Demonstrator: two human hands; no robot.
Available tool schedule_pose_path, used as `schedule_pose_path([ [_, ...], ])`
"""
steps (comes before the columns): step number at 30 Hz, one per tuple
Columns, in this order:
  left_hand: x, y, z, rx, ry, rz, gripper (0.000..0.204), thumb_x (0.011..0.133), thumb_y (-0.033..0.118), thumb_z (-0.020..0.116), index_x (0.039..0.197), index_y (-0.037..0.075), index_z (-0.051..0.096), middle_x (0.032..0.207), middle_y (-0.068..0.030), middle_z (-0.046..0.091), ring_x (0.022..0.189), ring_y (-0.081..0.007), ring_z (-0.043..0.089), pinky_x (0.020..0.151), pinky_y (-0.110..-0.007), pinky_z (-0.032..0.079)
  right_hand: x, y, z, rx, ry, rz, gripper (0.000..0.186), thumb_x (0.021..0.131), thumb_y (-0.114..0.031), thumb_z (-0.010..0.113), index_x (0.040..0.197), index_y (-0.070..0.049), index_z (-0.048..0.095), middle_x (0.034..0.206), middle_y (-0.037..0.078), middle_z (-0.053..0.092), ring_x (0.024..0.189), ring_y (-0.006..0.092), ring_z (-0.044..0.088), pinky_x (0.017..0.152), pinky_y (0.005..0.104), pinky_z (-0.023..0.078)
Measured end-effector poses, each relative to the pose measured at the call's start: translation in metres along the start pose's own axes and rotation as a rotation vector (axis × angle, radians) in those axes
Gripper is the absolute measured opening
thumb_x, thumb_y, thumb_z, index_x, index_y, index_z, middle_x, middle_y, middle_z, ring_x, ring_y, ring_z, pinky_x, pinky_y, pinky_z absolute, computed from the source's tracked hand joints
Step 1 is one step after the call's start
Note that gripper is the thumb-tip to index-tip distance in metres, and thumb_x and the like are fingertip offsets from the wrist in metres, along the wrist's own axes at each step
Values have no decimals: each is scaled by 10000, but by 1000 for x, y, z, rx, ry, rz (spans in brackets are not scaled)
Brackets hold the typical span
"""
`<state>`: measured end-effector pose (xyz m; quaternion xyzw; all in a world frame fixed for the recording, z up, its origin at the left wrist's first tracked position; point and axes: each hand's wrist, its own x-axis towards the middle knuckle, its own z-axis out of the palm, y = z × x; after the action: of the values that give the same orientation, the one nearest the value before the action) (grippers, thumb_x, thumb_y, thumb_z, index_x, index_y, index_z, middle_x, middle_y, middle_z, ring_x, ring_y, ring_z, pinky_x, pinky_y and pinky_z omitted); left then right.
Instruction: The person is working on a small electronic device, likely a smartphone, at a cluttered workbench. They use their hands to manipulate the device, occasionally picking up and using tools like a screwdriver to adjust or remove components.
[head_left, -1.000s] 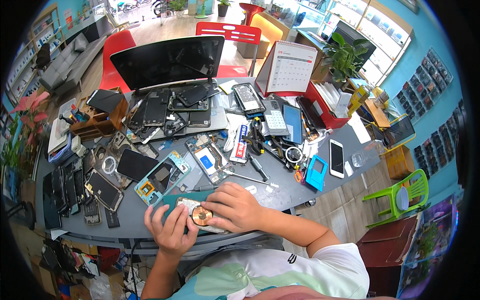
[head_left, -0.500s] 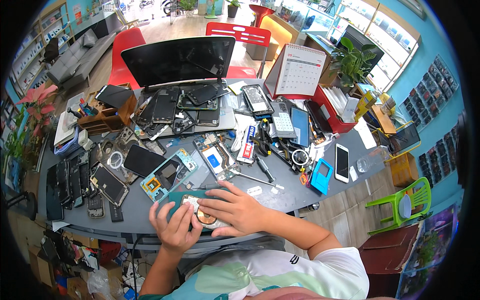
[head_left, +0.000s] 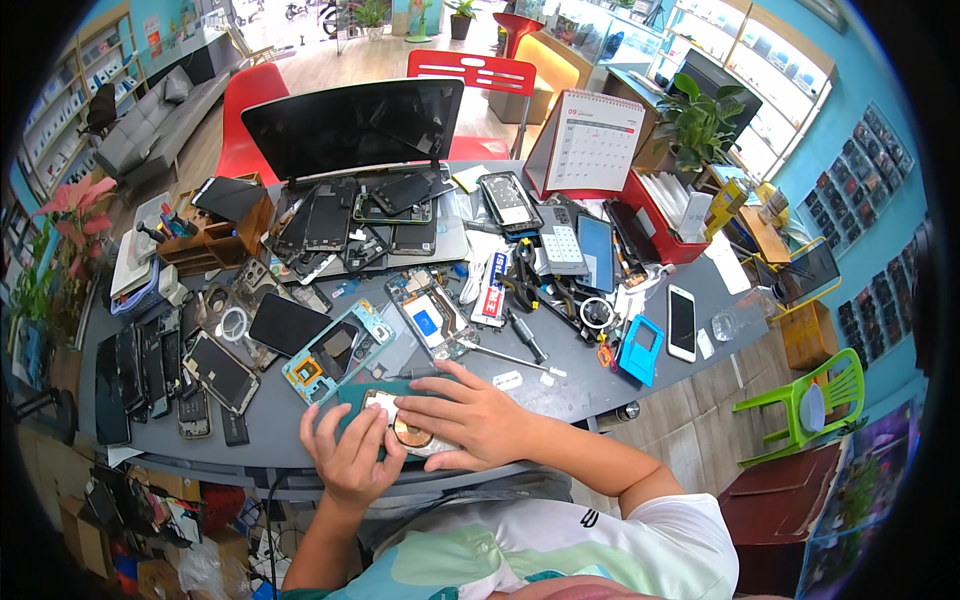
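Observation:
In the head view, an opened phone (head_left: 383, 404) with a scuffed pale housing lies on a teal mat (head_left: 397, 388) at the desk's near edge. A round copper-coloured coil (head_left: 413, 436) sits on it, partly covered by my fingers. My left hand (head_left: 355, 460) grips the phone's left side with curled fingertips. My right hand (head_left: 475, 425) lies across the phone and coil with fingers stretched out and thumb low at the right edge. Just beyond are a light-blue phone frame (head_left: 310, 370), an opened phone (head_left: 425, 322) and a thin metal tool (head_left: 500, 355).
Phone parts (head_left: 215, 370) crowd the desk, along with a monitor (head_left: 350, 125), wooden organiser (head_left: 200, 250), pliers (head_left: 525, 280), blue plastic holder (head_left: 637, 350), white phone (head_left: 682, 320), red box (head_left: 680, 245) and desk calendar (head_left: 585, 140). A green chair (head_left: 810, 400) stands at right.
Since a second ago my right hand's fingers have straightened and flattened over the coil, and its thumb has moved down. The view has shifted slightly. Little differs from half a second ago.

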<state>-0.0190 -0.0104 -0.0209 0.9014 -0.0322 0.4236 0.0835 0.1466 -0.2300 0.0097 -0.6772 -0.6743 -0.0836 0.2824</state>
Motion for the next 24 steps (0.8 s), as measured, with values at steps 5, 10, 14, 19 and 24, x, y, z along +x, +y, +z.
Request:
schedule_pose_path([
  [5,1,0,-1,7,-6,-5,285,869,171,870,1124,54,912,1247,-27,849,1251,-355,694,1244,-693,450,9,5,-52,127,102,162,816,1139,-606,717,1672,4,623,1611,242,688,1504,454,637,1360,605,424],
  [10,4,1,1,-20,4,0,287,861,165,873,1119,45,912,1228,-29,858,1246,-358,694,1239,-686,452,12,45,-170,295,719,368,1010,1189,-739,383,1877,-4,300,1937,250,368,1793,395,366,1433,570,295],
  [14,1,2,-1,-15,9,-17,283,858,161,876,1113,44,914,1221,-32,860,1240,-357,695,1235,-685,456,61,28,-257,94,1144,216,1106,1197,-859,257,1915,-19,205,1947,260,329,1803,418,331,1463,603,241],
  [19,2,1,1,-37,21,-31,281,838,114,861,1112,66,908,1226,-33,864,1249,-361,692,1266,-685,429,63,24,-307,-330,1354,113,1074,1223,-815,295,1915,-3,162,1978,278,197,1838,479,188,1461,653,207],
  [24,2,4,1,-50,29,-36,287,840,121,860,1117,66,908,1228,-29,863,1237,-362,696,1261,-682,435,52,13,-325,-301,1328,143,1095,1212,-833,309,1915,-9,147,1986,275,157,1848,483,141,1462,683,175],
])
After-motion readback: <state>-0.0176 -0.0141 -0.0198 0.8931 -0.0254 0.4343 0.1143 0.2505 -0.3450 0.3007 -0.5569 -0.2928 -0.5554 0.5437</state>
